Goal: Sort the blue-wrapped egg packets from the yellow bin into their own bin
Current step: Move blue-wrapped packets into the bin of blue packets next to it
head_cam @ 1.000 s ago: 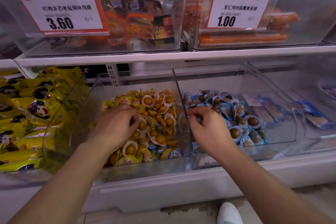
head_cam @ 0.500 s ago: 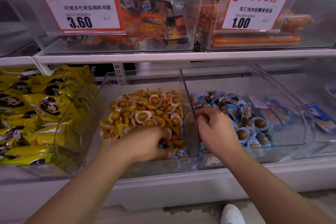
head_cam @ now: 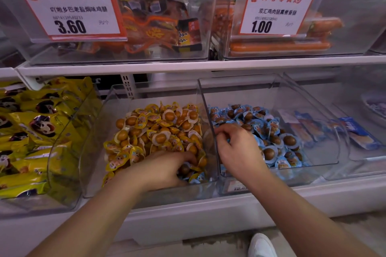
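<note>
The clear bin of yellow-wrapped egg packets (head_cam: 158,129) stands at the centre of the lower shelf, its front wall (head_cam: 146,196) facing me. A few blue-wrapped egg packets (head_cam: 195,178) lie in its front right corner. My left hand (head_cam: 165,169) is pushed into that corner, fingers curled down among the packets with the tips buried. The neighbouring clear bin (head_cam: 292,98) on the right holds the blue-wrapped packets (head_cam: 271,131). My right hand (head_cam: 238,150) hovers over its left side, fingers curled, with a bit of blue wrapper showing between them.
Yellow snack bags (head_cam: 37,127) fill the bin to the left. Blue flat packs (head_cam: 359,131) lie in bins further right. The upper shelf (head_cam: 188,64) carries two clear bins with price cards. My white shoe (head_cam: 261,246) shows on the floor below.
My left hand moved from the middle of the yellow pile to the bin's front right corner and dug in. The right hand stayed over the blue bin. The view shifted slightly.
</note>
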